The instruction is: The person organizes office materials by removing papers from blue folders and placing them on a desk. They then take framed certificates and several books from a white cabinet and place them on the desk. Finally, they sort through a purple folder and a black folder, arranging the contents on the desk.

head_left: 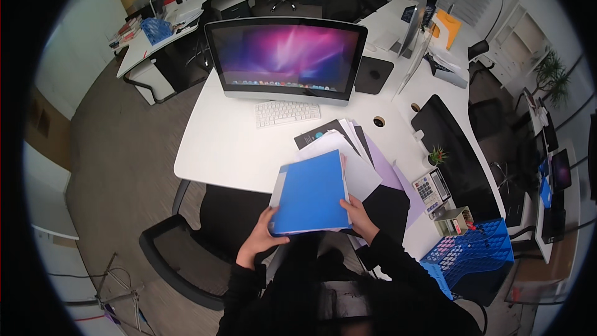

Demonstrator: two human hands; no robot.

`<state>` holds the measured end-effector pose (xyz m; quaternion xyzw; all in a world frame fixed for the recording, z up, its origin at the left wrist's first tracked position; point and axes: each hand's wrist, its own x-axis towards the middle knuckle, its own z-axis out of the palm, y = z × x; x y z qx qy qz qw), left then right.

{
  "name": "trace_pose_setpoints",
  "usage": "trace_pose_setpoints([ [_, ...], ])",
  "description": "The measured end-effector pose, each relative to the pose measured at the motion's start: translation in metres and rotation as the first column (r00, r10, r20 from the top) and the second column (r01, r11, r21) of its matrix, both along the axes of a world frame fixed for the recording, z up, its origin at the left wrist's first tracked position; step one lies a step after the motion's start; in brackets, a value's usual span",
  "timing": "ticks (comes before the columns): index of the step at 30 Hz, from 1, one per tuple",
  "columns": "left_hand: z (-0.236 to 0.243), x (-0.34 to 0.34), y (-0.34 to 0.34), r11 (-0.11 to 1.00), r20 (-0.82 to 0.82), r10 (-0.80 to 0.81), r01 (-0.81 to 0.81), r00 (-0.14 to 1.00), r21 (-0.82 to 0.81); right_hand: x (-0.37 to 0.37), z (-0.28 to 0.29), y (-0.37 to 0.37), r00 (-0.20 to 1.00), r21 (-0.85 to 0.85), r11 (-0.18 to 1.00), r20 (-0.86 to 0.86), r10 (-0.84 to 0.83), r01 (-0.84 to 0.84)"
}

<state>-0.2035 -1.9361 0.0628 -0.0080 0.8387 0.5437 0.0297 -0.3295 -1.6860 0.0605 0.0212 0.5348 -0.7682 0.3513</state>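
A blue folder point(313, 194) with papers peeking out along its right edge is held between my two hands, above the front edge of the white desk point(214, 143). My left hand point(262, 236) grips its lower left corner, thumb on the cover. At the lower right side, my right hand point(359, 216) clasps it, with the other fingers out of sight beneath. Just beyond the folder lies a spread of loose papers point(362, 171), with white, black and lilac sheets overlapping. The folder hides part of this pile.
Behind the papers are a white keyboard point(287, 114), a large monitor point(286, 56) and a mouse point(374, 74) on a black pad. To the right stand a small potted plant point(438, 156), a calculator point(431, 191) and a blue file rack point(471, 252). A black chair point(186, 261) is at lower left.
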Motion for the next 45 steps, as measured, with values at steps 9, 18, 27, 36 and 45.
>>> trace_pose_setpoints([
  [9, 0.000, -0.068, 0.017, 0.988, -0.018, -0.149, 0.150, 0.989, 0.042, 0.003, 0.003, 0.045, 0.970, 0.007, 0.971, -0.063, -0.237, 0.238],
  [18, -0.041, -0.121, 0.047, 0.938, -0.080, -0.157, 0.174, 0.984, 0.300, 0.024, -0.030, 0.101, 0.919, 0.099, 0.914, -0.051, -0.391, 0.394],
  [27, -0.115, -0.120, 0.045, 0.749, 0.344, 0.043, -0.258, 0.938, 0.610, 0.051, -0.029, 0.133, 0.907, 0.277, 0.870, -0.016, -0.420, 0.407],
  [36, -0.118, -0.129, 0.039, 0.756, -0.117, 0.648, -0.654, 0.753, -0.027, 0.069, -0.086, 0.153, 0.962, 0.539, 0.814, 0.025, -0.271, 0.216],
  [45, -0.095, -0.168, 0.078, 0.833, -0.126, -0.123, 0.034, 0.984, -0.552, 0.056, -0.079, 0.138, 0.904, 0.575, 0.755, 0.057, -0.423, 0.317],
])
